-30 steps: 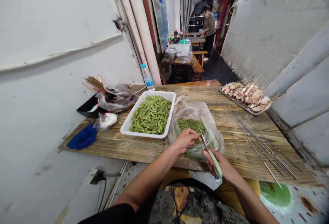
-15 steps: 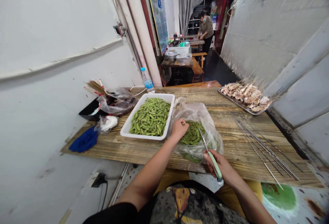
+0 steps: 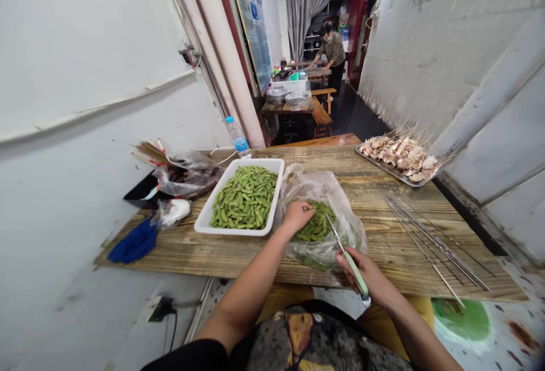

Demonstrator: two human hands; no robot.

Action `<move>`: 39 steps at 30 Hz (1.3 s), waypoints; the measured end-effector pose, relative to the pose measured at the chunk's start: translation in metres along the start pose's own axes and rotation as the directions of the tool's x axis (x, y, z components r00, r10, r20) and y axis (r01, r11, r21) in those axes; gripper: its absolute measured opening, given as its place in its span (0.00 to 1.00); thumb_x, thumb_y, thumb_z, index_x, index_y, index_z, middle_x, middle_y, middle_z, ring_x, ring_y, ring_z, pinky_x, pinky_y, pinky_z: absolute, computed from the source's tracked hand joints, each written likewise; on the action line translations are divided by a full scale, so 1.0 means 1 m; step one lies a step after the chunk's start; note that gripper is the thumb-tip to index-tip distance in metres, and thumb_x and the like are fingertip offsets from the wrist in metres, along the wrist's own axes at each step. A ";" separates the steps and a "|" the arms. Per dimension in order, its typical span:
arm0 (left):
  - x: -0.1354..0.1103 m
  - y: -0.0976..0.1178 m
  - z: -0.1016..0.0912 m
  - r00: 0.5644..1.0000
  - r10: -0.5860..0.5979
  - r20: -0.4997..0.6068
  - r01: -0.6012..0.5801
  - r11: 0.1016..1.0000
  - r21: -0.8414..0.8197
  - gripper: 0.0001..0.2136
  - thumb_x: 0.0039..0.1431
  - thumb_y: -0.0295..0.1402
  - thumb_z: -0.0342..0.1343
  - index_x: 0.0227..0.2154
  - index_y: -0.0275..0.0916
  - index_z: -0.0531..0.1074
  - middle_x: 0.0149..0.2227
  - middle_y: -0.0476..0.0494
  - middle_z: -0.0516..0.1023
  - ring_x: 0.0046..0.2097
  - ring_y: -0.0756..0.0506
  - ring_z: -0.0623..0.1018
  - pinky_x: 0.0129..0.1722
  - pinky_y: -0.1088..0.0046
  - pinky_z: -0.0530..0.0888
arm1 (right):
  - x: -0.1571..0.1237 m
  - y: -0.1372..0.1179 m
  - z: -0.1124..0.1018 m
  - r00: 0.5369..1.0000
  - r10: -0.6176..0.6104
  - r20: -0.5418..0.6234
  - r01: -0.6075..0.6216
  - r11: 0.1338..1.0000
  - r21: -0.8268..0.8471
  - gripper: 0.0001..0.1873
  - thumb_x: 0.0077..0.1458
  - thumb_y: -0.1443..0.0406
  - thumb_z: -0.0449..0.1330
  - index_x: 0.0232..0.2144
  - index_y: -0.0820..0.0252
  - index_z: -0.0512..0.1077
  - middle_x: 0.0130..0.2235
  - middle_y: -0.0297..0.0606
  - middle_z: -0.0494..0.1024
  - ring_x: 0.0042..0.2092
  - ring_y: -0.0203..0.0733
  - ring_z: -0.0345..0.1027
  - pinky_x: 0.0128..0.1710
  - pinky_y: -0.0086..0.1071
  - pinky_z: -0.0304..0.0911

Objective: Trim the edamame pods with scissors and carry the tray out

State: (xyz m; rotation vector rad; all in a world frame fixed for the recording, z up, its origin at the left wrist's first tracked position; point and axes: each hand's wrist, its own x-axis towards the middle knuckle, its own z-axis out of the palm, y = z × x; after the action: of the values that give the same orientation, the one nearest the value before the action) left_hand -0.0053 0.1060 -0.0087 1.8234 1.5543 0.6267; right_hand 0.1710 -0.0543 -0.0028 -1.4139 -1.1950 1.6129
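Note:
My right hand (image 3: 367,273) is closed around the green handle of a pair of scissors (image 3: 356,271). The blades point up and left over a clear plastic bag (image 3: 336,189) that lies open on the wooden table. Inside the bag is a heap of small green edamame pods (image 3: 317,224). My left hand (image 3: 298,216) is at the left side of that heap, its fingers curled in a pinch on what looks like an edamame pod, mostly hidden by the fingers. Left of the bag stands a white plastic tray (image 3: 238,230) filled with larger-looking edamame pods (image 3: 247,197).
Metal skewers (image 3: 430,240) lie on the right of the table (image 3: 255,257), below a metal tray (image 3: 394,173) of skewered meat (image 3: 402,155). A water bottle (image 3: 239,139), a black container (image 3: 142,187) and a blue cloth (image 3: 134,241) are leftward. A person (image 3: 332,53) bends over a farther table.
The whole view has shifted slightly. My left hand stays low at the heap with its fingers curled, and the scissors keep nearly the same place. The person at the back has reached an arm leftward.

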 end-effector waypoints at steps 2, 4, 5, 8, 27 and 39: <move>-0.013 0.003 -0.002 0.997 0.019 0.080 -0.006 0.987 -0.158 0.09 0.47 0.35 0.58 0.28 0.34 0.77 0.27 0.46 0.76 0.29 0.49 0.71 0.32 0.75 0.65 | 0.002 -0.003 -0.001 0.999 -0.033 -0.023 0.030 0.994 -0.107 0.24 0.51 0.44 0.54 0.36 0.57 0.65 0.16 0.22 0.59 0.16 0.31 0.51 0.15 0.27 0.53; -0.024 0.007 -0.007 0.986 0.035 0.166 0.009 0.967 -0.256 0.11 0.46 0.38 0.58 0.27 0.33 0.76 0.22 0.50 0.72 0.26 0.52 0.67 0.28 0.77 0.62 | 0.004 -0.005 -0.003 0.992 -0.121 -0.032 0.109 0.961 -0.255 0.23 0.52 0.46 0.55 0.37 0.58 0.67 0.22 0.29 0.68 0.23 0.36 0.62 0.24 0.30 0.61; -0.029 0.010 -0.011 0.977 0.055 0.208 0.006 0.960 -0.281 0.12 0.46 0.39 0.58 0.27 0.33 0.76 0.21 0.51 0.70 0.25 0.52 0.65 0.27 0.77 0.61 | 0.005 -0.005 -0.004 0.986 -0.164 -0.025 0.147 0.934 -0.326 0.23 0.52 0.47 0.55 0.39 0.59 0.68 0.26 0.33 0.72 0.28 0.39 0.66 0.30 0.33 0.64; -0.036 0.018 -0.022 0.945 0.161 0.284 -0.078 0.956 -0.283 0.13 0.46 0.38 0.56 0.27 0.32 0.77 0.22 0.50 0.71 0.26 0.52 0.66 0.29 0.78 0.61 | 0.006 -0.008 -0.005 0.979 -0.202 0.004 0.182 0.875 -0.448 0.27 0.53 0.48 0.55 0.46 0.62 0.67 0.39 0.41 0.76 0.40 0.47 0.69 0.43 0.38 0.63; -0.040 0.019 -0.025 0.933 0.204 0.295 -0.137 0.963 -0.232 0.11 0.47 0.36 0.57 0.27 0.32 0.77 0.24 0.49 0.75 0.27 0.51 0.69 0.29 0.78 0.63 | 0.002 -0.022 -0.017 0.973 -0.207 -0.103 0.079 0.715 -0.694 0.34 0.50 0.48 0.56 0.52 0.65 0.69 0.46 0.49 0.77 0.45 0.54 0.71 0.45 0.39 0.63; -0.042 0.025 -0.036 0.903 0.244 0.355 -0.203 0.968 -0.151 0.12 0.49 0.35 0.56 0.29 0.31 0.78 0.24 0.48 0.76 0.28 0.50 0.70 0.30 0.77 0.64 | -0.004 -0.020 -0.012 0.978 -0.196 -0.076 0.103 0.763 -0.638 0.31 0.50 0.47 0.57 0.49 0.61 0.70 0.41 0.42 0.79 0.41 0.49 0.72 0.41 0.35 0.65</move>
State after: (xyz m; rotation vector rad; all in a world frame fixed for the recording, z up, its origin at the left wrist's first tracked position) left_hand -0.0224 0.0689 0.0362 1.9189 1.0505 0.4268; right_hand 0.1819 -0.0484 0.0173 -1.7380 -1.8201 1.0020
